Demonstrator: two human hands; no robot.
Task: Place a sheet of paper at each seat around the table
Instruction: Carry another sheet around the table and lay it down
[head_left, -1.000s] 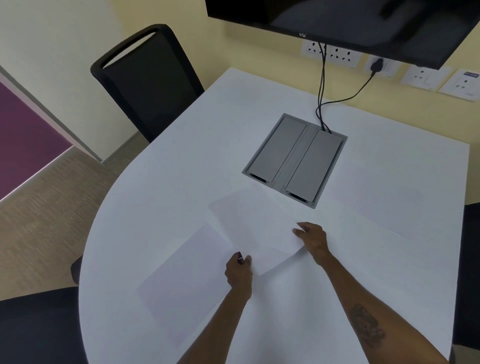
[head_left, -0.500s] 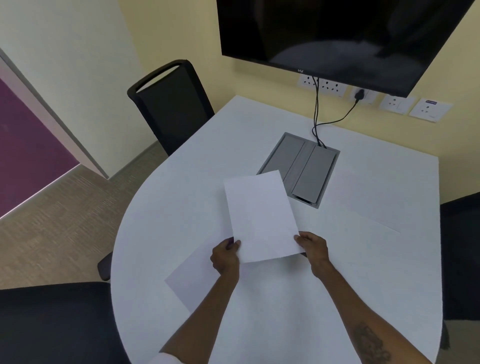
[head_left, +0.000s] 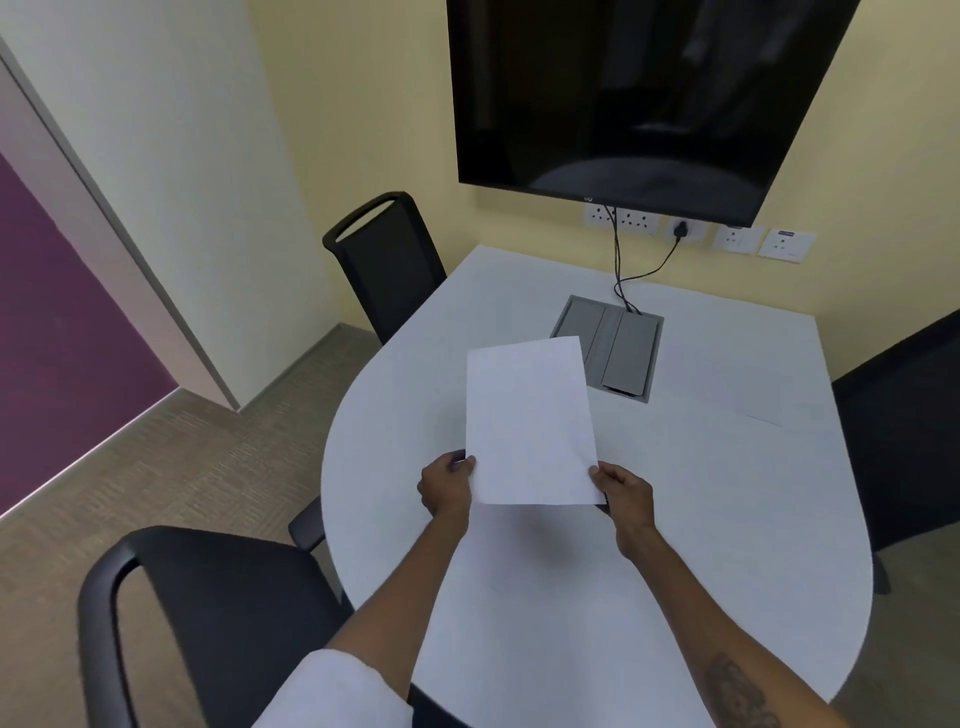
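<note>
At my lower left stands a black mesh-backed office chair (head_left: 208, 623), pulled up to the rounded edge of the white surface (head_left: 571, 597). Beyond it, a second black chair with a looped top (head_left: 387, 265) sits against the far left side. My left hand (head_left: 448, 488) pinches the lower left edge of a plain white sheet of paper (head_left: 530, 423), thumb on top, fingers (head_left: 460, 460) curled closed on it. The sheet is lifted clear of the surface, tilted up towards me, its top right corner covering part of the grey metal cable hatch (head_left: 618, 348) set into the surface. My right hand (head_left: 626, 493) grips the lower right corner the same way. Right of the hatch, another white sheet (head_left: 737, 395) lies flat, faint against the white, in front of the dark chair at the right edge (head_left: 904, 431). A black wall screen (head_left: 634, 98) hangs above.
</note>
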